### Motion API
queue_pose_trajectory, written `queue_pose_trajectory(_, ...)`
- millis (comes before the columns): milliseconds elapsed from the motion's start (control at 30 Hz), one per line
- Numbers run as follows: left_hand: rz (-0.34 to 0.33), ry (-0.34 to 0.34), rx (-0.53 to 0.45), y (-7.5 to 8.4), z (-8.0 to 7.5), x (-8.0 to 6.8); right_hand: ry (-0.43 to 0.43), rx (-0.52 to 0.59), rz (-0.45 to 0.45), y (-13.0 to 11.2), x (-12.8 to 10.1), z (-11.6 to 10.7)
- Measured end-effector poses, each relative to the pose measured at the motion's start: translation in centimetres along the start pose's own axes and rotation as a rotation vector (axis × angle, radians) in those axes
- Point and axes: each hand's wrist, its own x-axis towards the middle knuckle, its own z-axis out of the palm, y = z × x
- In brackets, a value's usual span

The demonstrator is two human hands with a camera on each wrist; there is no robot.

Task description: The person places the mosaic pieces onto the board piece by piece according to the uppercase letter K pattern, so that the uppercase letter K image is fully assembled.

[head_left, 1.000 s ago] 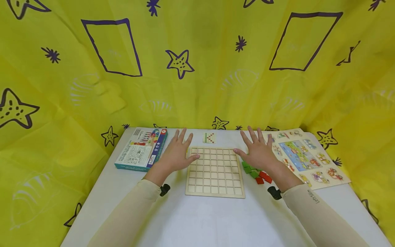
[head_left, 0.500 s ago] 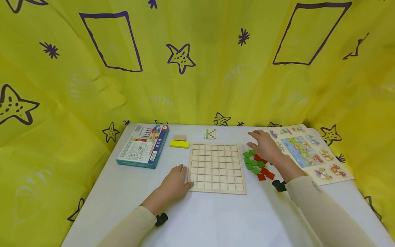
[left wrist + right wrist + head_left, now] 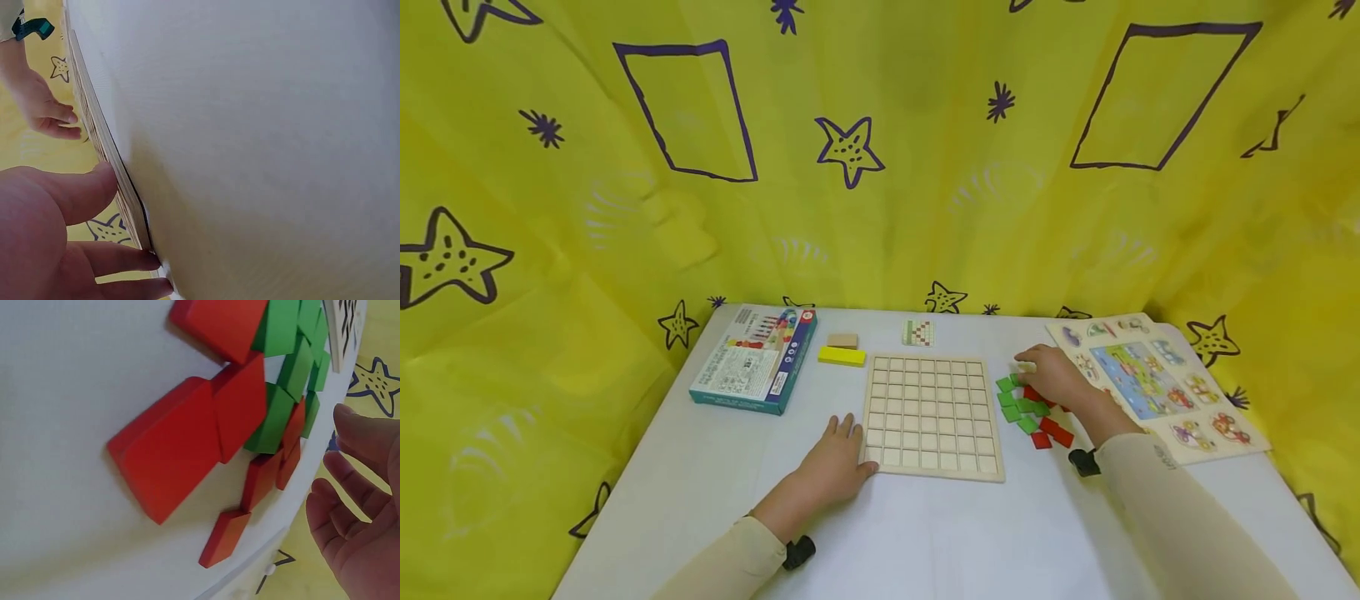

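Note:
A pale wooden grid board (image 3: 932, 414) lies flat mid-table. My left hand (image 3: 857, 446) rests with straight fingers against its near left corner; in the left wrist view the thumb (image 3: 94, 187) lies on the board's edge (image 3: 106, 144) and the fingers touch the corner. A pile of green tiles (image 3: 1013, 402) and red tiles (image 3: 1054, 434) lies right of the board. My right hand (image 3: 1037, 372) hovers low over that pile. In the right wrist view its fingers (image 3: 350, 500) are loose and hold nothing, beside the red tiles (image 3: 187, 444) and green tiles (image 3: 287, 369).
A teal game box (image 3: 756, 361) lies at the back left, with a yellow block (image 3: 841, 356) and a tan block (image 3: 842, 340) beside it. A small pattern card (image 3: 917, 332) sits behind the board. A picture puzzle board (image 3: 1157, 383) fills the right side. Yellow cloth surrounds the table.
Both hands left their spread pose above the board. The left drew back to the board's near left corner; the right moved right and down over the tile pile.

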Motion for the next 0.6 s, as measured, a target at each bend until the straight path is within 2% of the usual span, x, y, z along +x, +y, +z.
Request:
queue_pose_trajectory(167,0.008,0.006,0.018,0.01,0.08,-0.11,-0.002,0.006,-0.021,0.45,0.16,0.51)
queue_pose_trajectory(600,0.023,0.015,0.057,-0.16,0.22,0.14,-0.016,0.119,0.034,0.94,0.49,0.98)
